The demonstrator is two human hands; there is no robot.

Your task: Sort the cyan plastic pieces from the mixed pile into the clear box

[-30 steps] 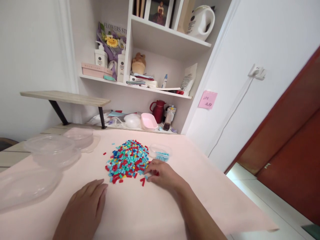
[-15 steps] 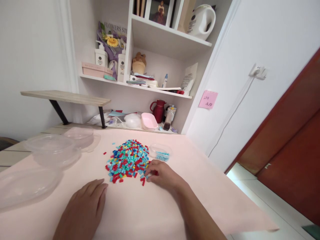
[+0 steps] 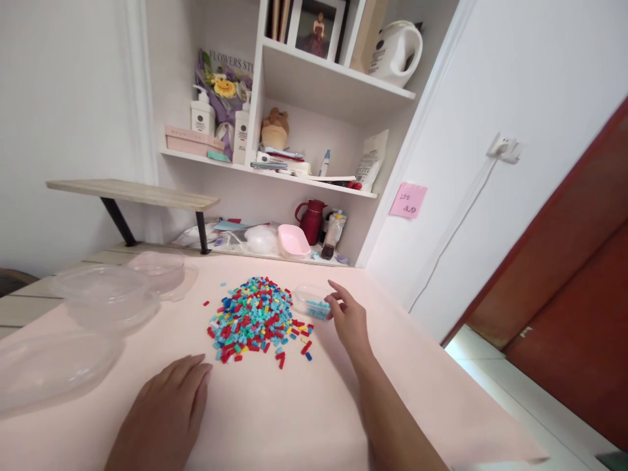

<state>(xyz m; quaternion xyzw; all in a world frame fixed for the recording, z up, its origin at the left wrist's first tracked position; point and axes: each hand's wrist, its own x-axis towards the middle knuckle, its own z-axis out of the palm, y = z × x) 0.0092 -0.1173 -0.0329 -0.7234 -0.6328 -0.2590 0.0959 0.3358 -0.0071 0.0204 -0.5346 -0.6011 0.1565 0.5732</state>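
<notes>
My right hand [image 3: 350,320] is hovering at the right end of a small clear plastic container [image 3: 301,296], index finger extending outward while the thumb and the other fingers are curling close to the wall. I cannot tell whether those fingertips are touching the container or pinching a brick. Light-blue bricks [image 3: 317,306] are lying inside it, gathered towards the near end.

My left hand [image 3: 159,409] is resting palm down on the pink-covered bench [image 3: 275,418], its fingers lying extended and close together, just short of the bricks.

The heap of small toy building bricks [image 3: 252,314] is spreading between and beyond my hands, just left of the container, mixing red, light blue, dark blue, green and yellow. A dark-blue brick [image 3: 309,356] is lying apart at its near right, close to a red brick [image 3: 306,348]. Another red brick [image 3: 206,303] is sitting alone on the left.

Farther left, clear plastic tubs [image 3: 110,307] are standing near a clear lid [image 3: 53,366]. Behind the bench, a pink basin [image 3: 293,241] is sitting beside a dark-red jug [image 3: 311,222].
</notes>
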